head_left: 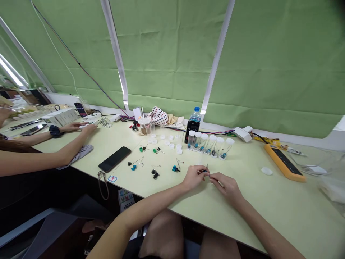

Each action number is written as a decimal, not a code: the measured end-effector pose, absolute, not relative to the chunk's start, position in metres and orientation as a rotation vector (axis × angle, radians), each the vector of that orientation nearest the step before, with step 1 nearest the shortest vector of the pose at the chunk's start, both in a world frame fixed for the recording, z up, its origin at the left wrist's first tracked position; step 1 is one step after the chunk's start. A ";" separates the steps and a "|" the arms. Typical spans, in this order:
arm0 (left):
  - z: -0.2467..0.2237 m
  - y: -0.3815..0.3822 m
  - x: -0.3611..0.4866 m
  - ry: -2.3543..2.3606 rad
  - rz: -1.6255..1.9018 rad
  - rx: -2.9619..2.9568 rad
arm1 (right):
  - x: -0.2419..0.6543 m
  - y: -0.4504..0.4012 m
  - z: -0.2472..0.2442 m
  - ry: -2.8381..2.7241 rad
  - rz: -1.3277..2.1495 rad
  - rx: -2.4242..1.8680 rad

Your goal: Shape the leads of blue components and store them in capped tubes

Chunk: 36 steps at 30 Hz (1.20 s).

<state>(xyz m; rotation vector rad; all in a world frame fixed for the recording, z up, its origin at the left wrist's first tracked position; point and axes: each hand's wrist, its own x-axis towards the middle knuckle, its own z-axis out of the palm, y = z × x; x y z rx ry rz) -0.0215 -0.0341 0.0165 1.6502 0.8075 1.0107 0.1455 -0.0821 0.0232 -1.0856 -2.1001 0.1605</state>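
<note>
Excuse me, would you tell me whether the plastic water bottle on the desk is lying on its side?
No, the plastic water bottle stands upright near the back edge of the desk.

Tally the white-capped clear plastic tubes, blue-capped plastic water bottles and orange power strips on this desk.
White-capped clear plastic tubes: 6
Blue-capped clear plastic water bottle: 1
Orange and black power strip: 1
Total: 8
</note>
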 end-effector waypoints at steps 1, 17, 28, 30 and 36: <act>0.016 -0.034 -0.021 0.813 0.984 1.653 | 0.146 -0.082 0.022 -2.080 0.162 -1.114; 0.013 -0.029 -0.022 0.740 0.991 1.534 | 0.152 -0.078 0.024 -1.776 0.313 -1.295; 0.006 -0.026 -0.017 0.699 1.004 1.467 | 0.152 -0.072 0.030 -1.926 0.100 -1.274; 0.006 -0.026 -0.017 0.707 1.003 1.462 | 0.152 -0.072 0.029 -1.972 0.059 -1.275; 0.006 -0.024 -0.017 0.745 0.989 1.441 | 0.163 -0.070 0.024 -2.035 -0.053 -1.344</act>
